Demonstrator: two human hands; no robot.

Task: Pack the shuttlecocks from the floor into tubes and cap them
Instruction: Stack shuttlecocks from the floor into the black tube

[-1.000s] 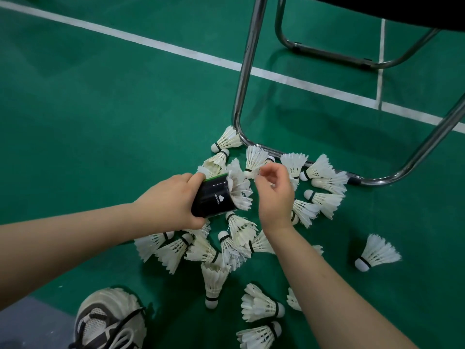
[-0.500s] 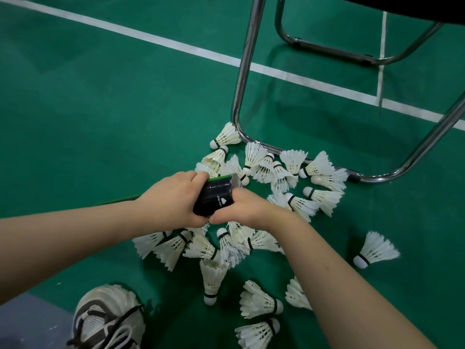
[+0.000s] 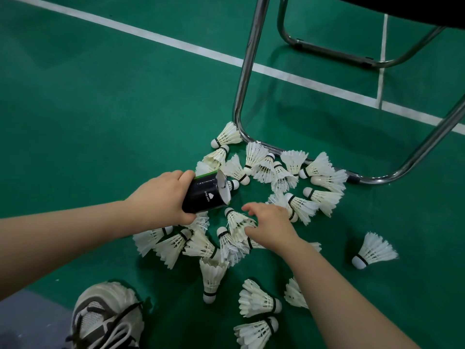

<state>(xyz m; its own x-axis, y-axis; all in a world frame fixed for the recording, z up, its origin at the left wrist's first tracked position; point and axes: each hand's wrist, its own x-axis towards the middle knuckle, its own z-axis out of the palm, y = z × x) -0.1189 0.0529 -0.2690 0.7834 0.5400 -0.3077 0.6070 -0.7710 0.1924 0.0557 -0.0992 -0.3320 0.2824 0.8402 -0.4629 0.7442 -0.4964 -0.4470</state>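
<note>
Nearest, beside a pale shoe (image 3: 105,318), several shuttlecocks (image 3: 256,299) lie loose on the green floor (image 3: 100,109), so the packing looks far from finished. Well over twenty are scattered there, and one (image 3: 373,250) lies well apart to the right. The right hand (image 3: 270,226) hovers half open, fingers bent over a shuttlecock in the heap (image 3: 236,219), with no visible grip on it. The left hand (image 3: 161,197) grips a tube (image 3: 206,195) just above the heap, tilted with its open mouth facing away. It is dark with a green band, white print and a pale lining. Its fill cannot be told and no cap shows, so capping is still to come. Beyond it, more white feathered shuttlecocks crowd against the chair frame (image 3: 247,71).
</note>
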